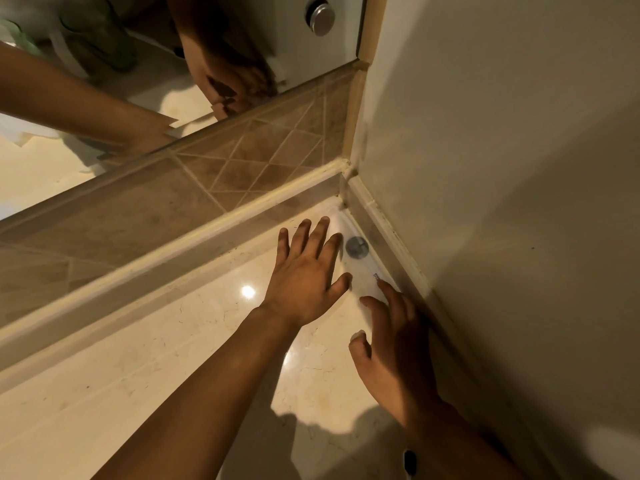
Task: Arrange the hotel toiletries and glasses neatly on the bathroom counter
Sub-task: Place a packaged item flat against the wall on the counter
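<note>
Marble counter [173, 358] corner: both hands [304, 275] open (nothing held)

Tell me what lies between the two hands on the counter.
In the head view, a pale flat sachet-like packet, hard to identify, lies between left hand and right hand, by the wall.

cream marble counter [145, 358], brown diamond-patterned tiles [242, 150], perhaps beige wall [502, 133]

On the desk [156, 393], a flat clear packet [363, 271] lies in the far right corner, along the right wall [502, 168]. The left hand [304, 282] lies just left of it, the right hand [391, 344] before it. A tiled strip [207, 174] runs behind the desk's far edge, with the mirror [104, 81] above.
</note>
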A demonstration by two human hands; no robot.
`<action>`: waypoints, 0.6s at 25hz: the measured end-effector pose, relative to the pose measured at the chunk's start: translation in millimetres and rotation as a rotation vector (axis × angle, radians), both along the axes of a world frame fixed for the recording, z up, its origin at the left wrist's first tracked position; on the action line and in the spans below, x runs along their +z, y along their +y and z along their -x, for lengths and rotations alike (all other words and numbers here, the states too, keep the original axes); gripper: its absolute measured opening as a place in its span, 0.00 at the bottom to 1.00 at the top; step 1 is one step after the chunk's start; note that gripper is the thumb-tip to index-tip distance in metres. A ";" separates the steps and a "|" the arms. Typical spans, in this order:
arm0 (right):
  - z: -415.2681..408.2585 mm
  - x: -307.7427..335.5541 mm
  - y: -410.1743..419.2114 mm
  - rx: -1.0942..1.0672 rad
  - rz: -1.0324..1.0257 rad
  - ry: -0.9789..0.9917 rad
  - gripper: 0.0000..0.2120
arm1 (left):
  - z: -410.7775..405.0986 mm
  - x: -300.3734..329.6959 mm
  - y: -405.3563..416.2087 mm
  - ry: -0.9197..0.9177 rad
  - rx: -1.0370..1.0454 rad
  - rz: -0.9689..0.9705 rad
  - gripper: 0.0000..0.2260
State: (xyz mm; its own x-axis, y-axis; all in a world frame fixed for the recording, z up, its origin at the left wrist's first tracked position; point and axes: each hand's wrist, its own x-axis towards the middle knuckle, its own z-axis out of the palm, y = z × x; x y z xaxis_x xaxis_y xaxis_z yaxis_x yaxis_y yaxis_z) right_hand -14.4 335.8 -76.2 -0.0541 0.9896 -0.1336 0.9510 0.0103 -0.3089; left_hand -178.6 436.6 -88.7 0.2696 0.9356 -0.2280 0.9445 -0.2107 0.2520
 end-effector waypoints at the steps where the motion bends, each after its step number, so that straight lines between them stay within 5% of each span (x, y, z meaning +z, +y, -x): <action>1: 0.0 -0.2 -0.4 0.003 -0.002 -0.003 0.23 | -0.3 -0.7 -0.4 0.000 0.000 0.003 0.31; 15: -0.3 6.4 -9.6 0.046 -0.042 0.034 0.22 | 6.3 19.4 -12.4 -0.134 0.066 0.043 0.31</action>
